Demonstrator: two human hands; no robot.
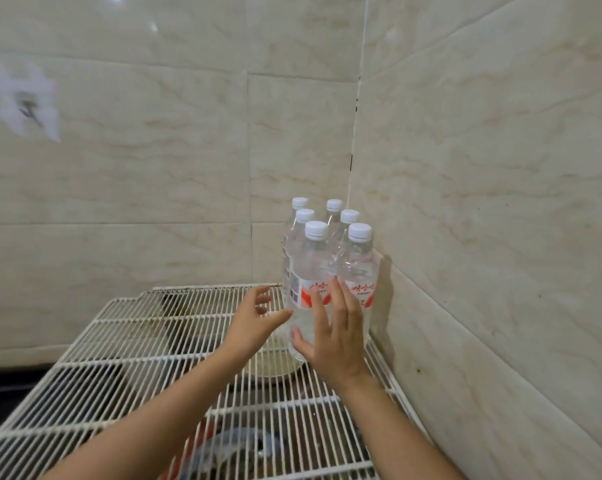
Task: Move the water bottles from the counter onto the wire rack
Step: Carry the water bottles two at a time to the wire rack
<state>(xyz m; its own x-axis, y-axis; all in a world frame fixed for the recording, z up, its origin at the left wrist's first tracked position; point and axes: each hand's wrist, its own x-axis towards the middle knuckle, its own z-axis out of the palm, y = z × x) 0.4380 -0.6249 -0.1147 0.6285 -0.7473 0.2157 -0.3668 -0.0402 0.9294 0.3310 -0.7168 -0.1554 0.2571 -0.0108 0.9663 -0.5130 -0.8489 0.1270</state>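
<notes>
I see beige marbled wall tiles [154, 168] meeting in a corner behind a white wire rack [119, 358]. Six clear water bottles [327, 265] with white caps and red-and-white labels stand upright together on the rack's far right corner, close against the walls. My left hand [254, 323] is spread open just left of the bottles, gripping nothing. My right hand [334, 334] is open too, fingers splayed in front of the nearest bottles.
</notes>
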